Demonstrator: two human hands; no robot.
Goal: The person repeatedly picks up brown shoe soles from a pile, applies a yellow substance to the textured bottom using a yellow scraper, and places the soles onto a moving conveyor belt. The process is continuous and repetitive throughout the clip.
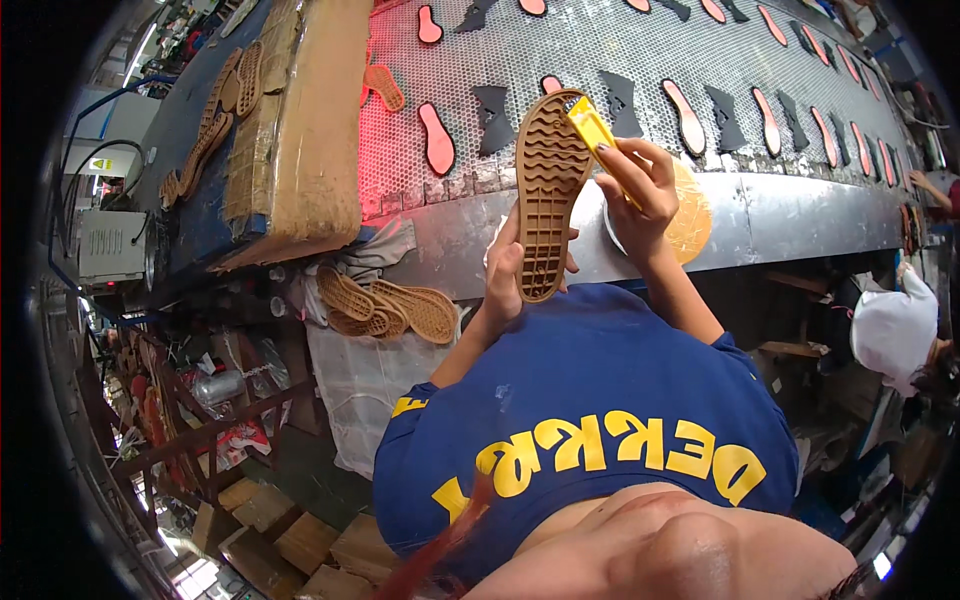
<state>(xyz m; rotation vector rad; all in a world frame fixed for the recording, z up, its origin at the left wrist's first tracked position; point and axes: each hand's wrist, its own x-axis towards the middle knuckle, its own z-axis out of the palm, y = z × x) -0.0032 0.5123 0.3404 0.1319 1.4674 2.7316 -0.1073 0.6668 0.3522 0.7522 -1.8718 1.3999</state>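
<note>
My left hand [503,272] grips a brown shoe sole [546,205] near its heel end, holding it upright with the ridged tread facing me. In my right hand [642,195] is a yellow-handled brush [592,124], its short dark bristles against the toe end of the sole. Below my right forearm, partly covered by it, lies a round tan, smeared plate [692,220] on the metal ledge. Several more brown soles [420,310] are piled to the left of my left hand.
Ahead runs a perforated metal conveyor [560,45] with rows of red insoles [437,138] and black cut pieces [493,118]. A cardboard-sided bin [305,140] with soles [215,115] stands left. A person in white [893,325] is at the far right. Boxes [265,560] sit lower left.
</note>
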